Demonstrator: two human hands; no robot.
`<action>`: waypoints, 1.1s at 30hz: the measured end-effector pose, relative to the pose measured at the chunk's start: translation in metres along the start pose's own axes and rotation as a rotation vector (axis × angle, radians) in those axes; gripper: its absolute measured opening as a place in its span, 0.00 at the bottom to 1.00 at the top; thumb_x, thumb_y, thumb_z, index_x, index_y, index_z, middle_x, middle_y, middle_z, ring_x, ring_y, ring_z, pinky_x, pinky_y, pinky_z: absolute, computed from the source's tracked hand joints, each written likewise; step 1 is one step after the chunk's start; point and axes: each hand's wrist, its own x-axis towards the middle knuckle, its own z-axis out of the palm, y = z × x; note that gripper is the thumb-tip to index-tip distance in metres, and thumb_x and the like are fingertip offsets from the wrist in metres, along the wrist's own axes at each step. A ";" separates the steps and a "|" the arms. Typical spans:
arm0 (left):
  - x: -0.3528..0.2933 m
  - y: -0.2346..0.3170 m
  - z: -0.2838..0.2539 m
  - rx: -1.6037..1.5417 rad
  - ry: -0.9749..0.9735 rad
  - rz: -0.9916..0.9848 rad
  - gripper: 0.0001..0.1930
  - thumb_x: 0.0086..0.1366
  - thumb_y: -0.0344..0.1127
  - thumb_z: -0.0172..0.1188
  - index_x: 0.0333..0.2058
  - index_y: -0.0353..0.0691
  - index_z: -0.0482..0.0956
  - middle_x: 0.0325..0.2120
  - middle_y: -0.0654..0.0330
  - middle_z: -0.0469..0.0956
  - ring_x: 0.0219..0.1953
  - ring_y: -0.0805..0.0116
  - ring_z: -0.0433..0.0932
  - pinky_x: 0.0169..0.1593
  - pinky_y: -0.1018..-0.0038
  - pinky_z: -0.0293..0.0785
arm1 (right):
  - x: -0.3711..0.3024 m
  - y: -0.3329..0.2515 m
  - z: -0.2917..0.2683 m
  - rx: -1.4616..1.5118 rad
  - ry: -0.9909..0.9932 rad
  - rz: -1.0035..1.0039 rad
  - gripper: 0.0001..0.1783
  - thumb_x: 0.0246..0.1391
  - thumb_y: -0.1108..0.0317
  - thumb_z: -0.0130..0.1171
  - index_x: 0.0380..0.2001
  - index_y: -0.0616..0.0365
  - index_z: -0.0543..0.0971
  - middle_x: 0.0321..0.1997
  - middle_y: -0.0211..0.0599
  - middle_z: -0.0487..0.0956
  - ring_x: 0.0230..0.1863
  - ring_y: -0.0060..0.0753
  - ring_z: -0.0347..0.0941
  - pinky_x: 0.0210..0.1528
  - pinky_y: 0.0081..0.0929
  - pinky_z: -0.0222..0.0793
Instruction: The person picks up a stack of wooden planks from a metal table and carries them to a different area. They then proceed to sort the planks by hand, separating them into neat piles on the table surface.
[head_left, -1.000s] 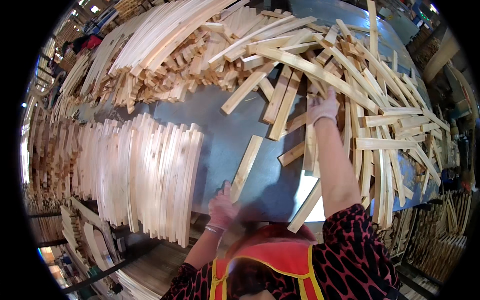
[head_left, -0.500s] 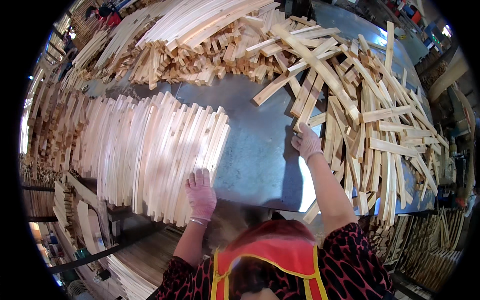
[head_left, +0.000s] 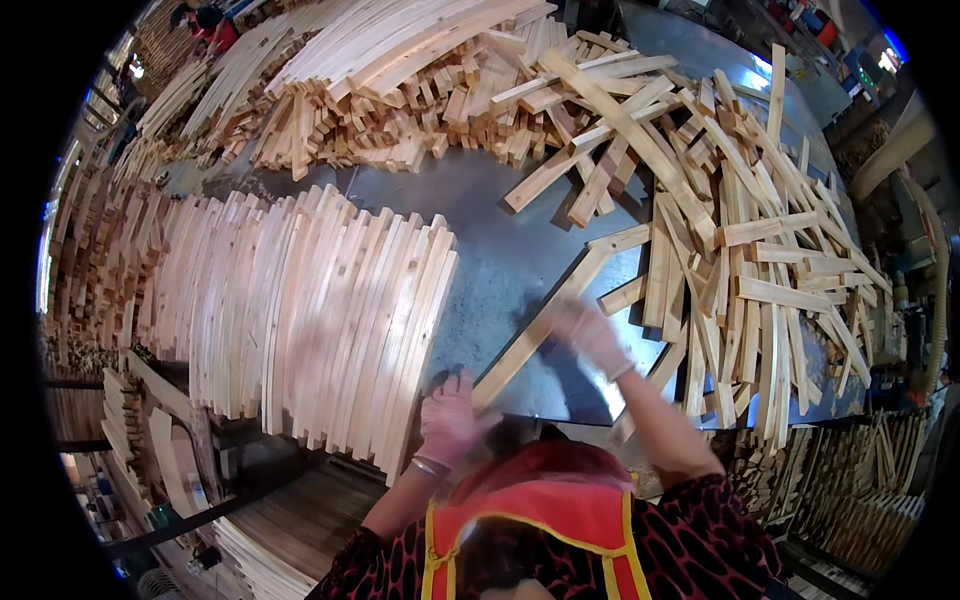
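Observation:
A pale wooden strip [head_left: 530,345] lies slantwise across the metal table [head_left: 480,270], its far end near the loose pile on the right. My left hand [head_left: 448,420], in a pinkish work glove, is at the strip's near end. Its thumb stands apart from its fingers, and the strip's end is beside them. Over the strip's middle, my gloved right hand [head_left: 592,338] is smeared by motion, so its grip on the strip cannot be made out. Left of my left hand, a row of wooden strips [head_left: 330,320] lies closely side by side.
A jumbled pile of wooden strips [head_left: 760,240] covers the table's right part. Along the back lies a high stack of strips [head_left: 400,60]. Another person [head_left: 210,28] is at the far left. Below the row runs a dark metal bar [head_left: 200,520].
One strip has come out of the right pile, toward me and leftward, and now lies slantwise. My right hand moved nearer and left; my left hand moved right, away from the row's end.

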 end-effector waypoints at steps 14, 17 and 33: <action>-0.016 -0.017 0.004 -0.934 -0.115 -0.096 0.32 0.62 0.34 0.62 0.66 0.40 0.72 0.49 0.52 0.82 0.47 0.66 0.81 0.53 0.69 0.78 | -0.009 0.033 -0.010 0.859 0.160 0.475 0.44 0.62 0.53 0.62 0.72 0.60 0.55 0.32 0.47 0.82 0.28 0.43 0.81 0.36 0.39 0.80; -0.005 -0.012 0.012 -1.354 -0.137 -0.080 0.33 0.63 0.37 0.64 0.66 0.37 0.70 0.47 0.51 0.82 0.47 0.66 0.81 0.53 0.70 0.78 | -0.050 -0.082 0.035 0.740 -0.079 0.532 0.44 0.61 0.54 0.62 0.71 0.63 0.54 0.35 0.56 0.83 0.35 0.56 0.84 0.40 0.45 0.81; 0.005 -0.045 0.024 0.273 0.493 -0.134 0.42 0.59 0.46 0.67 0.68 0.34 0.63 0.65 0.49 0.66 0.66 0.44 0.65 0.68 0.48 0.61 | 0.162 0.072 -0.019 1.650 0.585 0.925 0.12 0.70 0.60 0.59 0.42 0.57 0.75 0.33 0.32 0.78 0.33 0.35 0.77 0.39 0.32 0.79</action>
